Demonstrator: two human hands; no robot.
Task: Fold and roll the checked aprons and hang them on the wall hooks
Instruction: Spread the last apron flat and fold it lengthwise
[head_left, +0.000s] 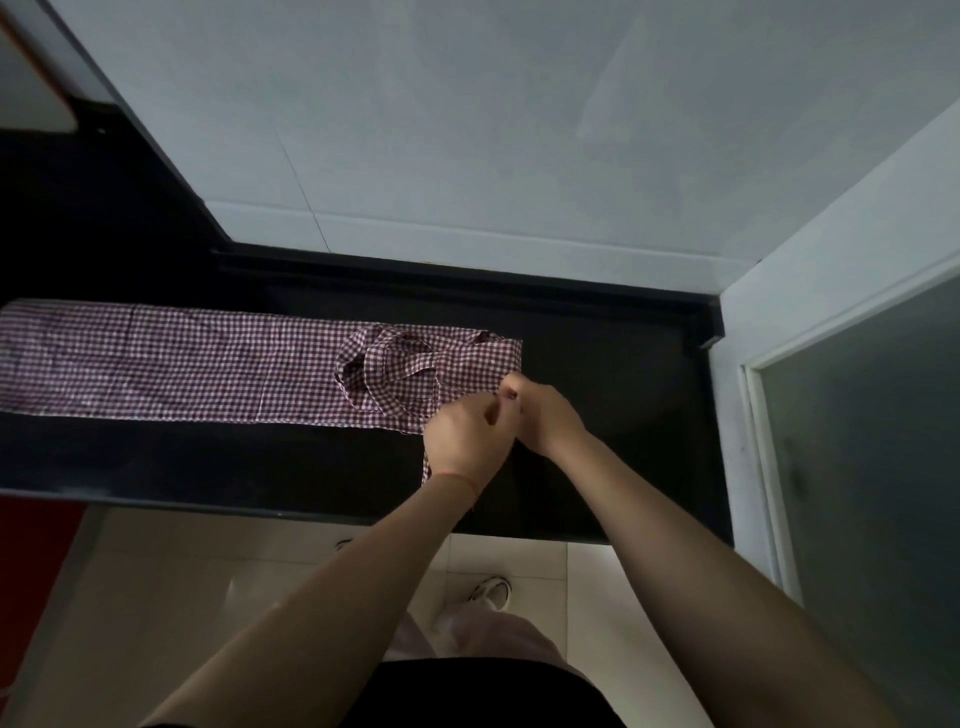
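Apron (171, 364): it lay folded into a long, narrow checked band along my dark counter (597, 467), its flat length running off to the left and its right end stopping well short of the side wall.
Straps (384, 364): they sat bunched in loose loops on top of the band's right end — tangled rather than flat.
Dangling strap (427, 467): one checked strip ran down from the near corner, passing under my left wrist.
Left hand (465, 436): my fingers were curled and pinching the apron's near right corner (a thin red thread (460, 478) circled that wrist).
Right hand (543, 410): it was touching my left, fingertips curled onto the same corner of the cloth.
Floor (530, 561): pale tiles below the counter edge, with one of my white shoes (491, 592) showing.
Door (857, 467): a frosted panel stood at the far right, beside the tiled wall (467, 130).
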